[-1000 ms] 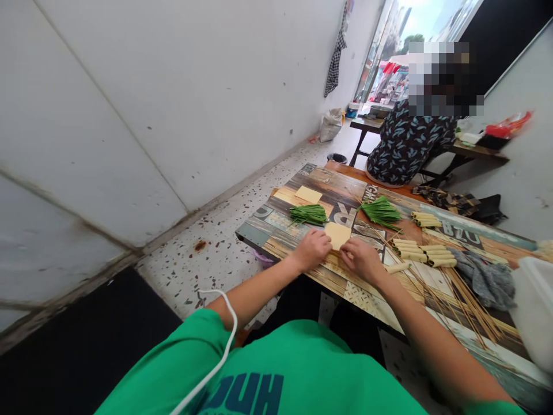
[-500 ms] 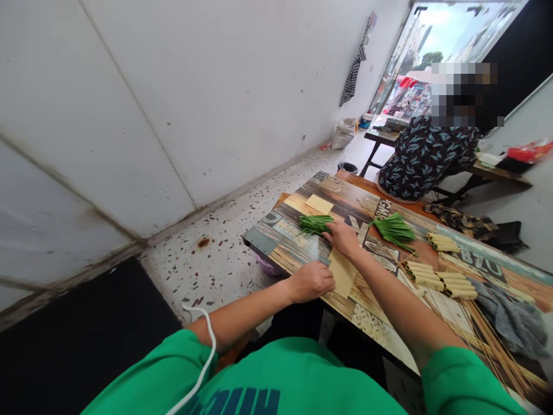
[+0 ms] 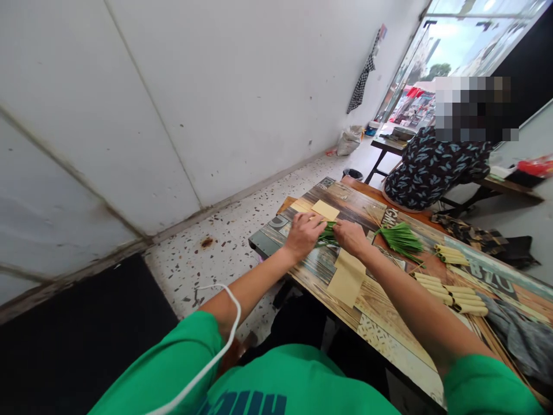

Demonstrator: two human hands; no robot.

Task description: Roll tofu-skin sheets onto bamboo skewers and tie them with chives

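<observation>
A small bunch of chives (image 3: 328, 235) lies near the far left part of the table, between my two hands. My left hand (image 3: 305, 235) has its fingers closed over the left side of the bunch. Gripping its right end is my right hand (image 3: 351, 236). My fingers hide much of the greens. Just behind the hands sits a pale yellow sheet (image 3: 326, 210), maybe tofu skin. Closer to me, more such sheets (image 3: 348, 279) lie flat. A second, fanned bunch of chives (image 3: 401, 239) rests to the right of my right hand.
Pale rolls with dark green ends (image 3: 466, 301) lie in groups on the right of the patterned table (image 3: 276, 245). Thin wooden sticks and a grey cloth (image 3: 516, 323) are beside them. Farther back, a person in a leaf-patterned shirt (image 3: 436, 167) sits facing away.
My left hand has moved from the table's near edge up and away onto the chives. My right hand keeps hold of them. The view has shifted slightly.
</observation>
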